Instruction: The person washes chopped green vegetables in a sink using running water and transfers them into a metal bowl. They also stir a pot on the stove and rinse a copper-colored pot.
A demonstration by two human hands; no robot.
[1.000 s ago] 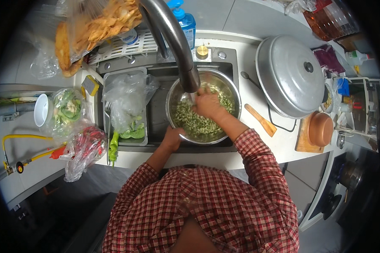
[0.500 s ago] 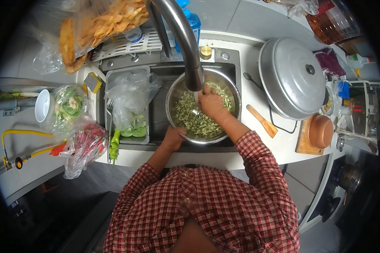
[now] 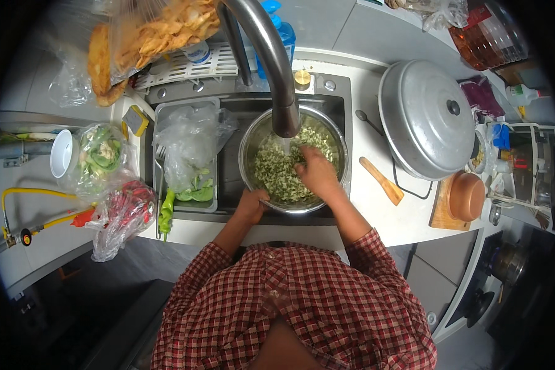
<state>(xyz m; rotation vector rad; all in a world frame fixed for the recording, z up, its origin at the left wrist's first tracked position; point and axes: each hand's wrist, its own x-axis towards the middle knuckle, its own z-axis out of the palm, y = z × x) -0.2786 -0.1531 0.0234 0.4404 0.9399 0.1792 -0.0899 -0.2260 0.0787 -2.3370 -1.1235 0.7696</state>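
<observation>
A steel bowl (image 3: 246,179) sits in the right part of the sink, holding chopped pale-green vegetable (image 3: 279,172). My left hand (image 3: 251,205) grips the bowl's near-left rim, its fingertips partly hidden. Inside the bowl's right half, my right hand (image 3: 320,176) touches the chopped vegetable with thumb and fingers apart. Above the bowl hangs the faucet (image 3: 285,117), and a faint pale stream shows under its spout.
Left in the sink stands a grey tray (image 3: 216,185) with a plastic bag (image 3: 188,139) and leafy greens. Green peppers (image 3: 166,213) lie beside it. On the right counter are a wooden-handled tool (image 3: 382,180), a large lidded pot (image 3: 422,117) and a copper-coloured pot (image 3: 467,196).
My right hand has drawn back from under the faucet toward me and to the right. The bowl has shifted slightly left; my left hand remains on its rim.
</observation>
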